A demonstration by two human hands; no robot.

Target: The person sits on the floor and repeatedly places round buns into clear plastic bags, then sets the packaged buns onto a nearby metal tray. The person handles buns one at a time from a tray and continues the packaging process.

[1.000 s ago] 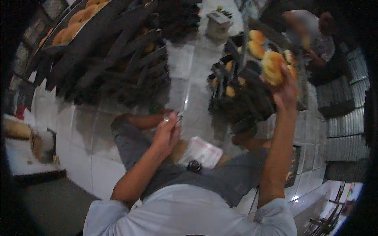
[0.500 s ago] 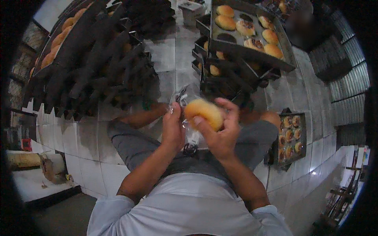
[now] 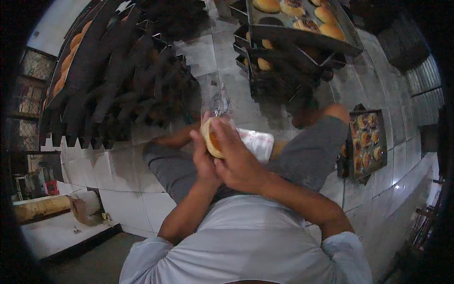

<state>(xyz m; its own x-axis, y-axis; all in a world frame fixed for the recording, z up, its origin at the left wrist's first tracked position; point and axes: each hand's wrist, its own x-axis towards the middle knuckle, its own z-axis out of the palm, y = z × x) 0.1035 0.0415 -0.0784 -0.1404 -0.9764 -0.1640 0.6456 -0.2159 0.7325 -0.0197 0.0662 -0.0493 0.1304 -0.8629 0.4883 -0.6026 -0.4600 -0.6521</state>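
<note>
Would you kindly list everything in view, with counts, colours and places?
held bun: one, golden, centre
plastic bag: one, clear, beyond the bun
packet: one, white, right of the bun
stacked trays: many, dark, front left and right
tray buns: many, golden, some topped, in trays
floor tray: one, dark, right
cylinder: one, yellowish, lower left
floor tiles: many, pale grey, throughout
shirt: one, pale, bottom
shorts: one pair, dark grey, lower centre
left hand: one, bare, bun's left
right hand: one, bare, bun's right

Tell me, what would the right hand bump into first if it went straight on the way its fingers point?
Most likely the bun, since the right hand lies against it. Past that, the crinkled clear plastic may come next, though depth is unclear here.
</note>
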